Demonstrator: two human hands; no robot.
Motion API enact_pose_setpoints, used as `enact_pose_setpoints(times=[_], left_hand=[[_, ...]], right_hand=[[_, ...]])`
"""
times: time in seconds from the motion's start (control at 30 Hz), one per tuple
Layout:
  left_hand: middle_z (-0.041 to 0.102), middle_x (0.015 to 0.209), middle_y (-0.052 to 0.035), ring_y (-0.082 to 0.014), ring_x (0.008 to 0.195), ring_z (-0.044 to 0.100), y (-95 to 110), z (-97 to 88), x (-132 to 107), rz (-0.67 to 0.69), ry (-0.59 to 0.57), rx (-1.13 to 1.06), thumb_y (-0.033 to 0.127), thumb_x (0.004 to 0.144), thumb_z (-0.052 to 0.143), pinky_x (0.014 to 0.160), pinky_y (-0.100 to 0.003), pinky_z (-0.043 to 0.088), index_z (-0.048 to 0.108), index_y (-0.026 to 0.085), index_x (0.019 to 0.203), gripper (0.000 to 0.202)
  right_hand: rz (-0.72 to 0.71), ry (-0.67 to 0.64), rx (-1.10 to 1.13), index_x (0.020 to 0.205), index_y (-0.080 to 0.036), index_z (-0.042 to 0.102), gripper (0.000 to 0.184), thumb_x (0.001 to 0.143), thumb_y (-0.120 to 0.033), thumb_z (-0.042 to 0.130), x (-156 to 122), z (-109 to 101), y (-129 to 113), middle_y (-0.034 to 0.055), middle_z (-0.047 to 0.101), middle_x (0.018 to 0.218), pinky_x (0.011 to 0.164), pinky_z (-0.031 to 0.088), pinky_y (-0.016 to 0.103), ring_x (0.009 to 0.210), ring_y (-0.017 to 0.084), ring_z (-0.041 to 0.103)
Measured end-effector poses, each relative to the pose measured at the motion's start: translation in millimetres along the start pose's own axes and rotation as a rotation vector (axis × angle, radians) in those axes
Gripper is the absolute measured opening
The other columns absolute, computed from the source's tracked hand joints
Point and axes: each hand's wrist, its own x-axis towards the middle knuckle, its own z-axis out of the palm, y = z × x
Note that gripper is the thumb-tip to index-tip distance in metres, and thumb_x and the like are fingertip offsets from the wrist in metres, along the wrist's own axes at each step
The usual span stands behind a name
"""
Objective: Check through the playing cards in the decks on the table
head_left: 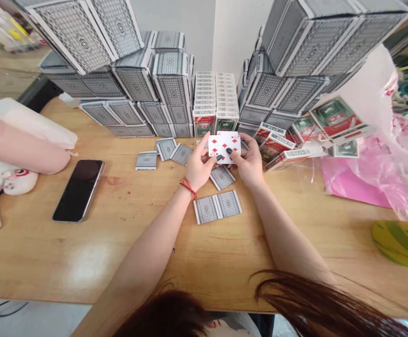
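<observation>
Here our left hand (199, 166) and right hand (249, 161) fingers clamp the card stack (224, 145) between them; we should align its edges flush.

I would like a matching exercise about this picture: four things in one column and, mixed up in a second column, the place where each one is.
Things:
1. five of diamonds card
2. black phone
3. red string
4. pink bag

Places:
A. around the left wrist
B. at the right end of the table
C. held by the left hand and the right hand
D. flat on the table, at the left

Pairs: 1-C; 2-D; 3-A; 4-B.
</observation>
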Motion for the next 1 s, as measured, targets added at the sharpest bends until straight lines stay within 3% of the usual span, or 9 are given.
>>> enact_pose_setpoints(times=[0.23, 0.77, 1.0], left_hand=[[0.061, 0.085, -0.0026, -0.0193, 0.081, 0.064, -0.5, 1.6, -0.9, 0.029, 0.021, 0.034, 0.021, 0.079, 0.055, 0.064, -0.034, 0.058, 0.029, 0.031, 0.132, 0.061], [0.062, 0.081, -0.0028, -0.0149, 0.066, 0.063, 1.2, 3.0, -0.4, 0.042, 0.036, 0.069, 0.026, 0.077, 0.058, 0.061, -0.031, 0.058, 0.035, 0.027, 0.129, 0.057], [0.062, 0.084, -0.0031, -0.016, 0.069, 0.063, 0.6, 3.9, -1.2, 0.04, 0.027, 0.067, 0.025, 0.077, 0.058, 0.063, -0.034, 0.058, 0.034, 0.029, 0.129, 0.058]], right_hand=[[0.028, -0.001, -0.044, 0.123, -0.03, 0.031, 0.062, 0.071, -0.053, 0.057, -0.5, 0.3, -3.1, 0.0031, 0.064, 0.08, 0.049, 0.052, 0.036, 0.056, 0.019, 0.061], [0.049, 0.009, -0.04, 0.122, -0.029, 0.034, 0.06, 0.071, -0.052, 0.057, 0.8, -0.5, 1.2, 0.0037, 0.064, 0.082, 0.045, 0.05, 0.033, 0.053, 0.018, 0.06], [0.054, 0.001, -0.054, 0.122, -0.029, 0.033, 0.061, 0.071, -0.053, 0.056, 0.9, -0.5, 3.7, 0.0036, 0.064, 0.08, 0.045, 0.049, 0.033, 0.051, 0.017, 0.059]])
